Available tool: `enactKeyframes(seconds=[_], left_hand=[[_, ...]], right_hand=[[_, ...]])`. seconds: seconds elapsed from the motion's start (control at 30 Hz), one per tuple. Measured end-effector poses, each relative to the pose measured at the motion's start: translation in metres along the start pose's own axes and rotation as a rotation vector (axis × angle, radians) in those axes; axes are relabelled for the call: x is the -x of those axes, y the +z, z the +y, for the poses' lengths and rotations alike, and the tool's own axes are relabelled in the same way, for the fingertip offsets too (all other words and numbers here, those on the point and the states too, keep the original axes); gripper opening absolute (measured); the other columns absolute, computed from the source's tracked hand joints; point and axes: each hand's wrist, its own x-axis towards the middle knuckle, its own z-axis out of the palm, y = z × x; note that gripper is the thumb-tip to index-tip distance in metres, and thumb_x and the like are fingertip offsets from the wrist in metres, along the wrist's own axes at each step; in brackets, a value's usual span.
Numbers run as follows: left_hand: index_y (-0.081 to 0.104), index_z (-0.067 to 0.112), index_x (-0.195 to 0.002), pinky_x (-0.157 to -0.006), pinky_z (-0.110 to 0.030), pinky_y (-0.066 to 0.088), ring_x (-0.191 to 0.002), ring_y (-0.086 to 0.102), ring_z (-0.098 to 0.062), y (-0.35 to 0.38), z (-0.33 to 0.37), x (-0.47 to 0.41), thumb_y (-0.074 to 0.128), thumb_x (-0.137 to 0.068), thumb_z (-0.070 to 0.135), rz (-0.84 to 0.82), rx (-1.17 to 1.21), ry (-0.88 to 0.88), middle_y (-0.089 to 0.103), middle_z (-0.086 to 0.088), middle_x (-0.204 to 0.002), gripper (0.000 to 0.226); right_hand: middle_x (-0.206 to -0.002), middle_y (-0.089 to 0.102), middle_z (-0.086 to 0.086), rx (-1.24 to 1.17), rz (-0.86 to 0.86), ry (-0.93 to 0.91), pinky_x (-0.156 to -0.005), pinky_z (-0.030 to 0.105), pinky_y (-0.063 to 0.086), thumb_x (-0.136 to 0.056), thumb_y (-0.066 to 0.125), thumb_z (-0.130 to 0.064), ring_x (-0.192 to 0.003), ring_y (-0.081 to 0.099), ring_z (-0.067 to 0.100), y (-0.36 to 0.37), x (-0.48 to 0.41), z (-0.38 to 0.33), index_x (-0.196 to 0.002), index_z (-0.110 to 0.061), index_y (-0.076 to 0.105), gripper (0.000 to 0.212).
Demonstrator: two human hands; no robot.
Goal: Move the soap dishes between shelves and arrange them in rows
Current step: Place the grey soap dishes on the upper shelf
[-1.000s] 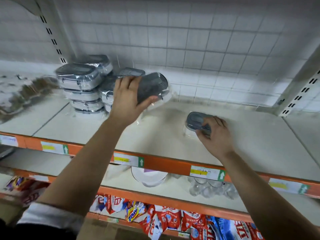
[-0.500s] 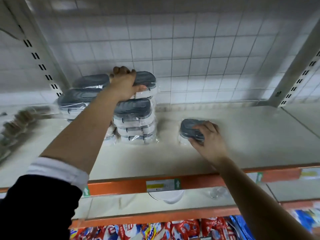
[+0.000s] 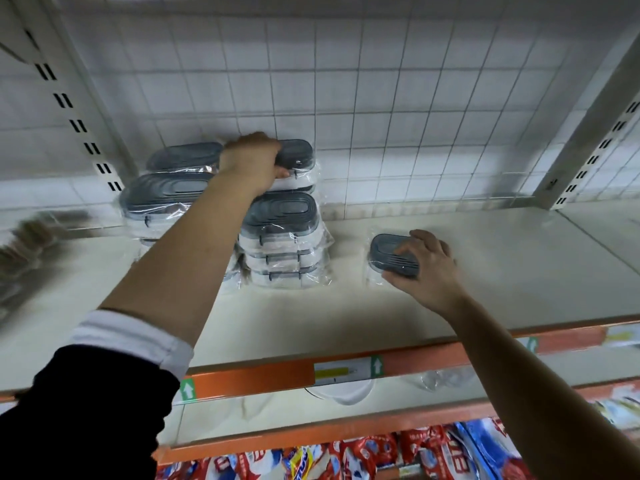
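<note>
on a cream shelf (image 3: 485, 282) before a tiled wall (image 3: 381, 98), a wrapped soap dish (image 3: 298, 156) is gripped by the left hand (image 3: 251, 161) atop the rear stack (image 3: 304, 186), likely to seat it squarely, while a lone dish (image 3: 386, 252) is clasped flat by the right hand (image 3: 429, 270), probably to start a row.

The one head-worn camera is looking forward, from near the orange front edge (image 3: 259, 377), across the shelf (image 3: 415, 323) toward its tiled back wall (image 3: 381, 98).
</note>
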Motion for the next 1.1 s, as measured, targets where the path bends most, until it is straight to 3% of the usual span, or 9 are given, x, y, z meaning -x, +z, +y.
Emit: enactKeyframes(seconds=[0.1, 0.2, 0.4, 0.47, 0.57, 0.67, 0.87, 1.0, 1.1], left_hand=[[0.060, 0.010, -0.127, -0.089, -0.044, 0.047, -0.113, 0.057, -0.039, -0.001, 0.009, 0.019, 0.063, -0.096, 0.036, 0.074, -0.043, 0.018, 0.058, -0.019, -0.124, 0.041], [0.059, 0.008, -0.130, -0.090, -0.046, 0.047, -0.114, 0.056, -0.040, -0.005, 0.013, 0.048, 0.056, -0.100, 0.030, 0.142, 0.036, 0.024, 0.058, -0.019, -0.127, 0.037], [0.069, 0.005, -0.116, -0.089, -0.042, 0.049, -0.103, 0.059, -0.037, 0.015, 0.020, 0.128, 0.060, -0.092, 0.019, 0.566, 0.323, 0.183, 0.064, -0.016, -0.116, 0.029], [0.071, 0.005, -0.109, -0.087, -0.041, 0.048, -0.097, 0.058, -0.033, 0.029, 0.023, 0.156, 0.059, -0.092, 0.019, 0.621, 0.353, 0.209, 0.064, -0.014, -0.107, 0.025], [0.070, 0.008, -0.096, -0.076, -0.039, 0.048, -0.084, 0.059, -0.031, 0.056, 0.026, 0.190, 0.057, -0.092, 0.021, 0.603, 0.406, 0.174, 0.063, -0.010, -0.094, 0.019], [0.068, 0.010, -0.090, -0.071, -0.038, 0.046, -0.079, 0.059, -0.031, 0.084, 0.025, 0.207, 0.054, -0.091, 0.024, 0.493, 0.404, 0.116, 0.063, -0.008, -0.088, 0.020], [0.066, 0.011, -0.084, -0.066, -0.037, 0.045, -0.075, 0.058, -0.027, 0.103, 0.022, 0.214, 0.054, -0.089, 0.023, 0.387, 0.400, 0.134, 0.062, -0.004, -0.081, 0.018], [0.065, 0.012, -0.085, -0.066, -0.035, 0.044, -0.074, 0.058, -0.026, 0.103, 0.023, 0.213, 0.051, -0.088, 0.026, 0.356, 0.395, 0.145, 0.062, -0.003, -0.081, 0.020], [0.065, 0.011, -0.085, -0.065, -0.037, 0.046, -0.073, 0.058, -0.027, 0.105, 0.022, 0.213, 0.050, -0.089, 0.027, 0.345, 0.403, 0.137, 0.062, -0.004, -0.081, 0.022]], right_hand=[[-0.126, 0.051, -0.004, 0.011, 0.001, -0.002, -0.088, 0.040, 0.040, -0.067, 0.086, -0.042, -0.117, 0.043, 0.032, -0.002, -0.001, -0.002, -0.100, -0.024, 0.066, 0.043], [-0.122, 0.053, -0.005, -0.014, 0.041, 0.015, -0.088, 0.041, 0.042, -0.066, 0.086, -0.045, -0.114, 0.044, 0.031, 0.000, 0.001, -0.007, -0.097, -0.024, 0.065, 0.043], [-0.117, 0.053, -0.004, -0.228, 0.304, 0.035, -0.083, 0.030, 0.036, -0.067, 0.069, -0.059, -0.110, 0.048, 0.029, -0.007, -0.001, -0.041, -0.110, -0.016, 0.061, 0.061], [-0.112, 0.047, -0.009, -0.337, 0.370, -0.037, -0.086, 0.035, 0.043, -0.069, 0.067, -0.057, -0.109, 0.050, 0.028, -0.015, -0.007, -0.063, -0.109, -0.012, 0.059, 0.061], [-0.109, 0.048, -0.013, -0.401, 0.386, -0.210, -0.092, 0.040, 0.046, -0.074, 0.073, -0.049, -0.109, 0.052, 0.022, -0.024, -0.019, -0.099, -0.107, -0.010, 0.059, 0.053], [-0.111, 0.054, -0.001, -0.395, 0.324, -0.375, -0.095, 0.041, 0.046, -0.075, 0.078, -0.047, -0.108, 0.054, 0.020, -0.019, -0.035, -0.131, -0.104, -0.009, 0.062, 0.050], [-0.108, 0.054, 0.000, -0.298, 0.118, -0.508, -0.092, 0.044, 0.048, -0.071, 0.076, -0.058, -0.103, 0.056, 0.024, 0.005, -0.061, -0.172, -0.102, -0.016, 0.066, 0.053], [-0.101, 0.060, 0.004, -0.173, 0.203, -0.519, -0.090, 0.039, 0.046, -0.073, 0.068, -0.061, -0.104, 0.053, 0.031, 0.018, -0.070, -0.182, -0.099, -0.014, 0.073, 0.054], [-0.098, 0.062, 0.006, -0.109, 0.315, -0.514, -0.082, 0.045, 0.050, -0.075, 0.065, -0.062, -0.100, 0.055, 0.032, 0.025, -0.067, -0.181, -0.100, -0.015, 0.076, 0.054]])
